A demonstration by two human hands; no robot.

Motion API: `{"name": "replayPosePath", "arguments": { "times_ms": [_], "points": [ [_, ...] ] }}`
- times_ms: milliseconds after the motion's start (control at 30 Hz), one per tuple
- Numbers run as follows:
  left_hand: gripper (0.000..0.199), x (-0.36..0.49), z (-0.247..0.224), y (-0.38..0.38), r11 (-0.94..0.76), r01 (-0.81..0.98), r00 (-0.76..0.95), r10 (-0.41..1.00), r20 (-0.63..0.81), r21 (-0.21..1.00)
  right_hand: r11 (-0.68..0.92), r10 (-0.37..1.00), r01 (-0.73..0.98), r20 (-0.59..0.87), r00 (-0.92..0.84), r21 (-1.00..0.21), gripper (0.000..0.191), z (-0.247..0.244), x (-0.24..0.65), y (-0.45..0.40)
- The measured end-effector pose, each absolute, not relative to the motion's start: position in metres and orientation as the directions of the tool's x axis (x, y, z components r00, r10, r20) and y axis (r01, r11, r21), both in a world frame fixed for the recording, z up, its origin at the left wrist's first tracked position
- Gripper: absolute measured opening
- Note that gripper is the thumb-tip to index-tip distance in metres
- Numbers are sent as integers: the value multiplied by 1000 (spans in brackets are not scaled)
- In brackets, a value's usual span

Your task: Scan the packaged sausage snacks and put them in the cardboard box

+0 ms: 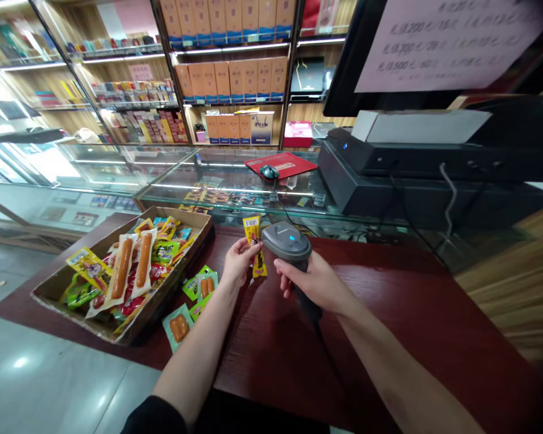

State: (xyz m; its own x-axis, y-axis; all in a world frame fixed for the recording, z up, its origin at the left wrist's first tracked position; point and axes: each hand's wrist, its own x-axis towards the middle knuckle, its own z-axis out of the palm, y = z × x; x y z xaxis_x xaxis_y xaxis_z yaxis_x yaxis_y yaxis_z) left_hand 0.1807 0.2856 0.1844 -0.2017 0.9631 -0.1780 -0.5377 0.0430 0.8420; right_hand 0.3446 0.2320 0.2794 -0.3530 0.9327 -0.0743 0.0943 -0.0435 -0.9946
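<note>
Wooden wall shelving (314, 111) with lit edges fills the background, lined with orange and blue cartons (235, 78). In front of it stands a glass-topped display counter (163, 191), and nearer the person is a glossy dark red-brown worktop (389, 301).

At the right, a black monitor (343, 78) bears a pale pink sheet of handwriting (434, 54). Below it, a white box (420, 128) sits on stacked black equipment (389, 160).

An open, shallow brown cardboard box (181, 274) rests at the left of the worktop, filled with yellow, green and red snack packets. Two long orange-brown sausages (122, 268) in clear wrappers lie on top of them. Behind the worktop, a red mouse mat (298, 163) lies on the glass.

The right hand (307, 280) is closed around the handle of a dark grey plastic handheld scanner (287, 241), whose head shows a blue light and whose cable runs down over the worktop.

The left hand (238, 262) pinches a slim yellow plastic packet (258, 265) between thumb and fingers, holding it roughly upright just beside the scanner head, barcode end up.

Small green and clear sausage packets (178, 328) lie between the cardboard box and the left forearm. A dark, shiny computer mouse (269, 172) sits on the mat.
</note>
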Motion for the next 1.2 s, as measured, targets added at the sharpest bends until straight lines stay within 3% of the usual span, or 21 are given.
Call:
{"name": "replayPosePath", "arguments": {
  "times_ms": [300, 533, 933, 1200],
  "points": [
    [56, 180, 184, 286, 63, -580, -153, 971, -184, 813, -49, 925, 97, -82, -371, -994, 31, 280, 345, 232],
    [50, 179, 185, 286, 65, -517, -91, 987, -130, 854, -30, 925, 112, -70, -373, -993, 31, 279, 346, 231],
    [57, 177, 184, 286, 37, -544, -145, 980, -137, 838, -56, 928, 117, -95, -360, -992, 43, 288, 345, 226],
    [53, 148, 215, 275, -127, -462, -308, 951, -25, 878, 27, 913, 180, -49, -404, -983, 48, 286, 349, 223]
  ]
}}
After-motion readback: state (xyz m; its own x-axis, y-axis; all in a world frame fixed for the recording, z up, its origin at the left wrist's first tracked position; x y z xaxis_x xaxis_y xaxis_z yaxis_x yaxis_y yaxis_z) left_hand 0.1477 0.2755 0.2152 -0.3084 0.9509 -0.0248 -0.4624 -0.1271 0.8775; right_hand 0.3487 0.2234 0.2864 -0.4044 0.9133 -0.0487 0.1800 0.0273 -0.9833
